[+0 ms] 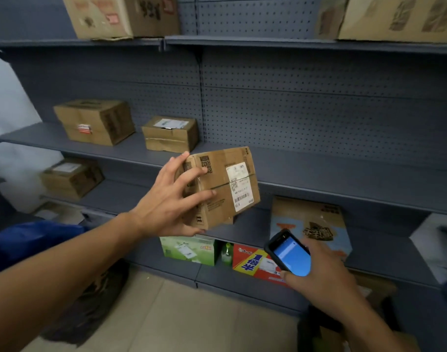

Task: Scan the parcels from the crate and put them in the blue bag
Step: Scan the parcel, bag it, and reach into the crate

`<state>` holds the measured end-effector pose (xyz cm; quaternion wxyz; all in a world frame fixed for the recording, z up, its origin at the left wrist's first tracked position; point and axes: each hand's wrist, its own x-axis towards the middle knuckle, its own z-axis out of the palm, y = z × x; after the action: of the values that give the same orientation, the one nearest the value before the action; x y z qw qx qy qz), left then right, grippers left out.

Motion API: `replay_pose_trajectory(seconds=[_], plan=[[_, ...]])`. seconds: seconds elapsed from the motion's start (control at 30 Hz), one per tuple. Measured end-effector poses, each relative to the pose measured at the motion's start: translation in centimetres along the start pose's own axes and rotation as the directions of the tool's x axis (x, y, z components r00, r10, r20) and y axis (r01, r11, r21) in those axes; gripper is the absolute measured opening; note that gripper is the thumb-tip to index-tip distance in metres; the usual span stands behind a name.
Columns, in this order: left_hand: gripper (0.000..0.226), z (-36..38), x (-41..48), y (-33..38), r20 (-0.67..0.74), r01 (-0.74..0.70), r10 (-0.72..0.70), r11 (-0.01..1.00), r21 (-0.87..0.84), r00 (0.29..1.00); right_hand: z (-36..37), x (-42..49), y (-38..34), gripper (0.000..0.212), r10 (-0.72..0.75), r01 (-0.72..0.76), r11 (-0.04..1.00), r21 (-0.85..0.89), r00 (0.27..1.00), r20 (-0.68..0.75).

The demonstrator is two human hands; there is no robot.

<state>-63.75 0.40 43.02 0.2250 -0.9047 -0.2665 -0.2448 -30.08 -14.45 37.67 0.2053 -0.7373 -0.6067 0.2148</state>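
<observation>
Two bare forearms, with left hand (164, 199) and right hand (321, 273) uncovered, fingers (201, 195) slender.

The left hand (166, 199) covers the near-left side of the brown cardboard parcel (225, 184); the print on the parcel's white shipping label (240, 186) is too small to read; the right hand (321, 273) hides the lower end of the black handheld scanner (289, 252), and the text on its blue screen is blurred; the blue fabric bag (32, 240) runs off the left edge, partly behind the left forearm (65, 270); the picture's upper edge cuts the large tan cartons (120, 16) on the top shelf (242, 40).
</observation>
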Motion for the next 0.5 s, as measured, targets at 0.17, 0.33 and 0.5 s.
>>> replay_pose_trajectory(seconds=[0.17, 0.33, 0.5], plan=[[0.080, -2.1, -5.3, -3.3, -0.020, 0.059, -0.059, 0.998, 0.009, 0.998, 2.9, -0.3, -4.3, 0.085, -0.022, 0.022, 1.000, 0.008, 0.999, -0.029], [0.083, -3.9, -11.5, -5.8, -0.030, 0.213, -0.213, 0.977, 0.012, 0.977, 6.6, -0.5, -10.1, 0.085, -0.142, 0.164, 0.976, 0.141, 0.978, -0.152], [0.091, -5.7, -18.2, -7.3, 0.008, 0.441, -0.441, 0.897, -0.014, 0.897, 10.7, 0.2, -16.2, 0.082, -0.253, 0.278, 0.942, 0.189, 0.956, -0.149]])
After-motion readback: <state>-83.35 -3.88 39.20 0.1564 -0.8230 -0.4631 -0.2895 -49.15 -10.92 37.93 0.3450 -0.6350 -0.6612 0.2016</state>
